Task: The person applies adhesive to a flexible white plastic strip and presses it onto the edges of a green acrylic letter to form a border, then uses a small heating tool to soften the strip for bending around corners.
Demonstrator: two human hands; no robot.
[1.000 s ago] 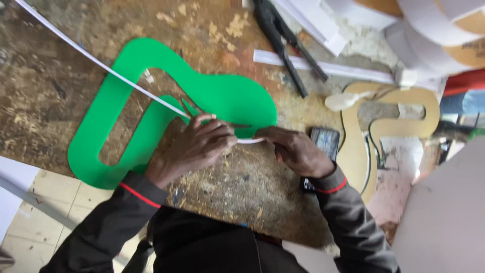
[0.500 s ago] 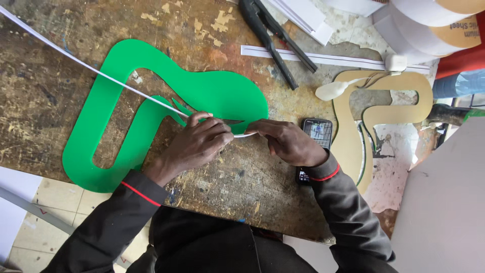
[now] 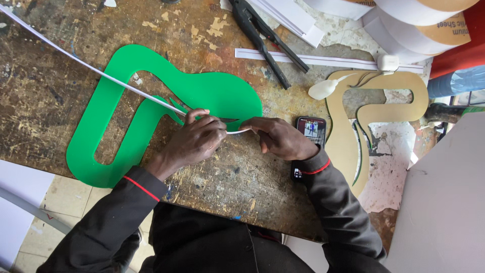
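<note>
On the worn tabletop (image 3: 60, 101), the left hand (image 3: 194, 141) is closed on a thin white strip (image 3: 91, 68) where it meets the edge of the green cut-out shape (image 3: 212, 93). The right hand (image 3: 280, 139) pinches the strip's near end. A phone (image 3: 309, 129) lies just beside the right wrist, and black pliers (image 3: 268, 40) rest farther back.

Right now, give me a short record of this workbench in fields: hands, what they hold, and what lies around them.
left hand: fingers pinch the white strip, resting on the green cutout
right hand: fingers pinch the strip's near end
green cutout: flat on the workbench
strip path: runs from the hands up to the far left corner
phone: beside the right wrist, screen lit
gold cutout: right of the phone
black pliers: far side
</note>
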